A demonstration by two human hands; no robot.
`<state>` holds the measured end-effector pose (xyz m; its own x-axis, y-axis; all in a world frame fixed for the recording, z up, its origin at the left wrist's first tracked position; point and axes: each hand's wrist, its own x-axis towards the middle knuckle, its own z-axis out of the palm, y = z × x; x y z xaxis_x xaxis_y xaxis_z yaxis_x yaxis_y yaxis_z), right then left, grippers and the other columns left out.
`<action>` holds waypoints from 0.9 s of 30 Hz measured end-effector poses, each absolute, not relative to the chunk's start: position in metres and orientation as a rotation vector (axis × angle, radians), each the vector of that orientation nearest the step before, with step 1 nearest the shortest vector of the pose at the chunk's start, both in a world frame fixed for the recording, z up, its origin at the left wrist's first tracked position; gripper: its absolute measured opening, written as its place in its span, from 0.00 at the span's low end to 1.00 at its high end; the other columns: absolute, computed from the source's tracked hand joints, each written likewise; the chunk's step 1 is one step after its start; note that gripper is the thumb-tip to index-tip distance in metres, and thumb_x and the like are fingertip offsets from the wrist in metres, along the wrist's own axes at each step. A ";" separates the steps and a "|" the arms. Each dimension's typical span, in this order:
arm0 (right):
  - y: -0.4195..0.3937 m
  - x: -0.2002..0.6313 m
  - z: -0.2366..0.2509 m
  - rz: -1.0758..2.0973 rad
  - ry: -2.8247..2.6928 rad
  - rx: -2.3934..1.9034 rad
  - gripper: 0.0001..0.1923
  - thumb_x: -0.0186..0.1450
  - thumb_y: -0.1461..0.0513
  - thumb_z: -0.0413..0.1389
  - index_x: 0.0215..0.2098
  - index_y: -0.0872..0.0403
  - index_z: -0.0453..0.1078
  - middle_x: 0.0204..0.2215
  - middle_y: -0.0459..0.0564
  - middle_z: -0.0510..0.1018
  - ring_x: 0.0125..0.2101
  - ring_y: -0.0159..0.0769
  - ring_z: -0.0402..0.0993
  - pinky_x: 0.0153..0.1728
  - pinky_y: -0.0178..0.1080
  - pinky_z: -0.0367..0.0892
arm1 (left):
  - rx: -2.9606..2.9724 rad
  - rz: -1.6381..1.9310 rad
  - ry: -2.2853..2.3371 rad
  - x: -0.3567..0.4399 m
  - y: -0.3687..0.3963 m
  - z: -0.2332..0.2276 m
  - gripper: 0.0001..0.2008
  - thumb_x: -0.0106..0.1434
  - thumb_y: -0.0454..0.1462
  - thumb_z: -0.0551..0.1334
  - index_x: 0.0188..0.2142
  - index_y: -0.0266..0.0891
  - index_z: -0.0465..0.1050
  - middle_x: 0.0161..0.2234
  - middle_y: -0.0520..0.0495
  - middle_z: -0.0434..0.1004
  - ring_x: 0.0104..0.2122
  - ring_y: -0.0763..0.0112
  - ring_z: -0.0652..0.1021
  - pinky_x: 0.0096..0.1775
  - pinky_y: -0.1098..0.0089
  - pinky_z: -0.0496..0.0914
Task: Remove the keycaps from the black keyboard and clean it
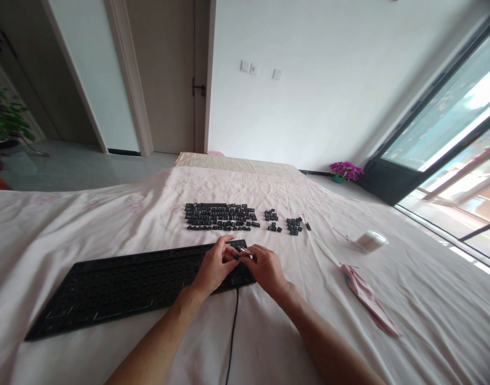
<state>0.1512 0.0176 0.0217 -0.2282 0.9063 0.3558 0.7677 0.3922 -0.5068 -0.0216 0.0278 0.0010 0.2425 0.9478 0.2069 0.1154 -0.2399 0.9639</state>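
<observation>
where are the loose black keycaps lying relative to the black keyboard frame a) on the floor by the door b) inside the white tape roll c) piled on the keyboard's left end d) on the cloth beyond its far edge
d: the loose black keycaps lie in rows and small clusters on the pale pink floral cloth, beyond the far edge of the black keyboard frame, where both hands meet at its right end.
</observation>
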 end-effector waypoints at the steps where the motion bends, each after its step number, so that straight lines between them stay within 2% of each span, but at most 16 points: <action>1: 0.017 0.151 0.022 0.296 -2.049 -1.441 0.02 0.62 0.62 0.60 0.34 0.50 0.75 0.30 0.46 0.78 0.32 0.35 0.74 0.32 0.33 0.64 | 1.581 1.115 1.015 -0.021 0.027 0.001 0.27 0.56 0.33 0.63 0.55 0.41 0.59 0.36 0.50 0.76 0.30 0.72 0.77 0.38 0.69 0.71; 5: 0.018 0.159 0.025 0.313 -2.045 -1.436 0.02 0.62 0.62 0.58 0.33 0.50 0.74 0.30 0.45 0.79 0.32 0.34 0.74 0.32 0.33 0.63 | 1.574 1.086 1.005 -0.020 0.027 0.001 0.27 0.57 0.34 0.62 0.56 0.41 0.59 0.36 0.50 0.75 0.32 0.71 0.77 0.39 0.67 0.71; 9: 0.033 0.197 0.028 0.274 -1.910 -1.477 0.05 0.64 0.60 0.56 0.33 0.51 0.74 0.32 0.45 0.79 0.33 0.34 0.75 0.35 0.34 0.63 | 1.638 1.068 1.048 -0.020 0.029 -0.004 0.22 0.58 0.34 0.60 0.53 0.42 0.63 0.37 0.50 0.74 0.33 0.70 0.78 0.42 0.66 0.71; 14: 0.066 0.287 0.024 0.135 -1.617 -1.884 0.10 0.63 0.57 0.54 0.36 0.52 0.75 0.34 0.46 0.81 0.35 0.38 0.75 0.36 0.35 0.64 | 1.723 1.045 1.079 -0.020 0.030 -0.009 0.19 0.58 0.34 0.59 0.50 0.42 0.66 0.36 0.51 0.74 0.32 0.71 0.77 0.40 0.66 0.71; 19: 0.085 0.355 0.016 0.090 -1.500 -2.061 0.11 0.61 0.58 0.54 0.36 0.52 0.76 0.32 0.49 0.81 0.33 0.39 0.75 0.32 0.35 0.61 | 1.746 1.037 1.097 -0.020 0.029 -0.008 0.17 0.58 0.35 0.59 0.48 0.42 0.69 0.35 0.51 0.75 0.31 0.70 0.78 0.39 0.67 0.72; 27: 0.104 0.379 -0.003 0.109 -1.510 -2.171 0.10 0.59 0.57 0.56 0.36 0.49 0.78 0.33 0.48 0.81 0.35 0.39 0.75 0.32 0.35 0.60 | 1.727 1.018 1.095 -0.019 0.031 -0.009 0.17 0.58 0.36 0.59 0.47 0.42 0.70 0.35 0.51 0.76 0.31 0.69 0.78 0.39 0.67 0.72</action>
<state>0.3790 0.1040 -0.0031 0.3846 0.8995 0.2075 0.8604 -0.2678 -0.4337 -0.0186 0.0313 -0.0088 0.2914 0.9365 0.1950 0.2628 -0.2743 0.9250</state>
